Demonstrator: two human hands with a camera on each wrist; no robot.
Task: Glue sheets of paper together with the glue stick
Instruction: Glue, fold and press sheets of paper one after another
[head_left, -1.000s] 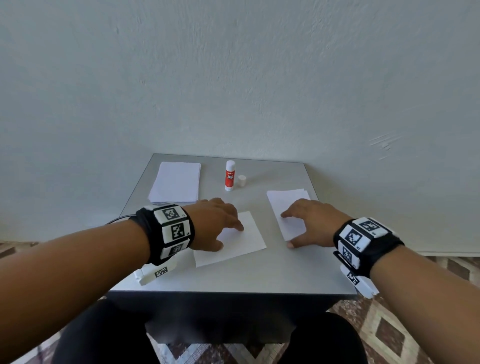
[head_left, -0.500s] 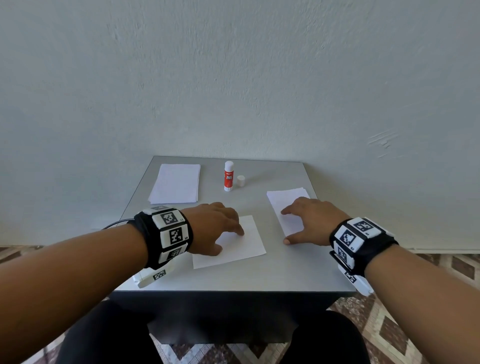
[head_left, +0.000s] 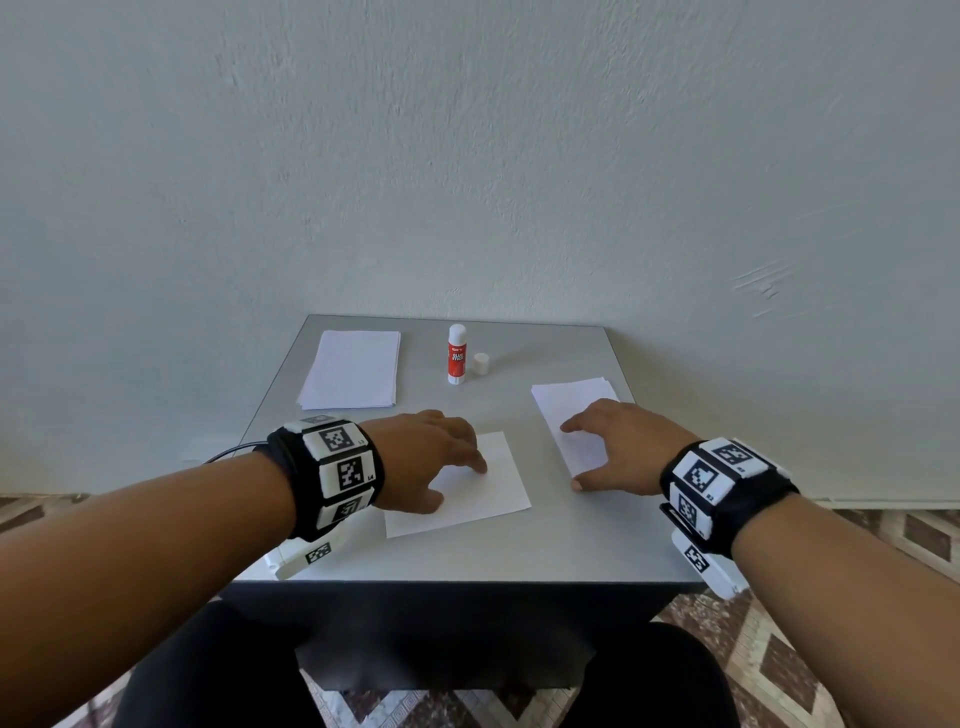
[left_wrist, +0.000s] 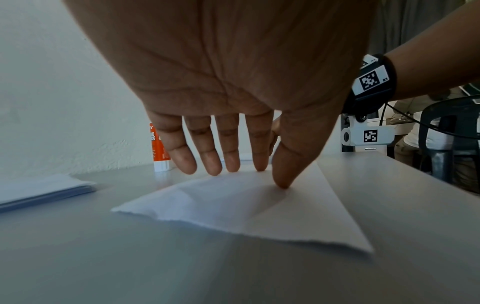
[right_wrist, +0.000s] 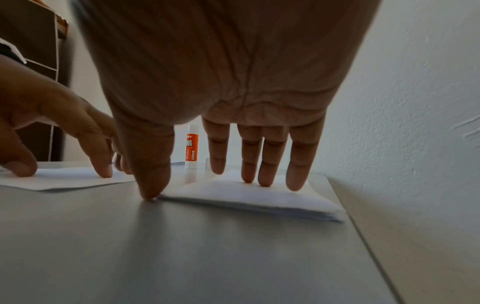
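The glue stick (head_left: 457, 354) is seen standing upright and uncapped at the far middle of the grey counter (head_left: 519, 551), with its small white cap (head_left: 481, 363) set just beside it on the right; neither is touched by a hand. Nearer the front, a single sheet of paper (head_left: 483, 499) is laid flat at a slight angle, and it is pressed down by the left hand (head_left: 421, 457), whose fingers (left_wrist: 207, 162) are held nearly straight and slightly spread, the thumb tip and fingertips resting on the paper with nothing gripped. To the right, a thin stack of sheets (head_left: 576, 415) is lain on by the right hand (head_left: 618, 447); its fingers (right_wrist: 265, 164) are extended and a little apart, the tips resting on the top sheet, while the thumb tip is placed on the counter at the stack's near left edge. A thicker pile of paper (head_left: 353, 369) is left at the far left corner, well apart from both hands. A plain pale wall (head_left: 467, 156) is seen behind the counter.
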